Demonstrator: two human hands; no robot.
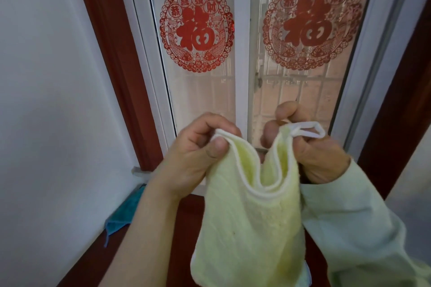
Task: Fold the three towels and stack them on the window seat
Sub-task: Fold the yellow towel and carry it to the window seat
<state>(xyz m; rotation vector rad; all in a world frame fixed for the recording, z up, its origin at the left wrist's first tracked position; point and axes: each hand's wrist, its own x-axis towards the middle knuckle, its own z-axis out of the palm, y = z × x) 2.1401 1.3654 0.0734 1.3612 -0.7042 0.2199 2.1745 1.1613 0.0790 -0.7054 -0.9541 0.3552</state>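
Note:
A pale yellow towel (pixel 247 223) with white edging hangs in front of me, held up above the dark red window seat (pixel 186 221). My left hand (pixel 198 154) pinches its upper left corner between thumb and fingers. Its upper right corner, with a white hanging loop, is gripped by my right hand (pixel 310 147). The top edge sags between the two hands. A blue towel (pixel 126 212) lies on the seat at the left, against the wall, partly hidden by my left forearm. A third towel is not visible.
A window with a white frame (pixel 242 77) and two red paper-cut decorations stands directly behind the hands. A white wall (pixel 46 100) bounds the seat on the left, and a dark red wooden jamb (pixel 396 123) rises on the right.

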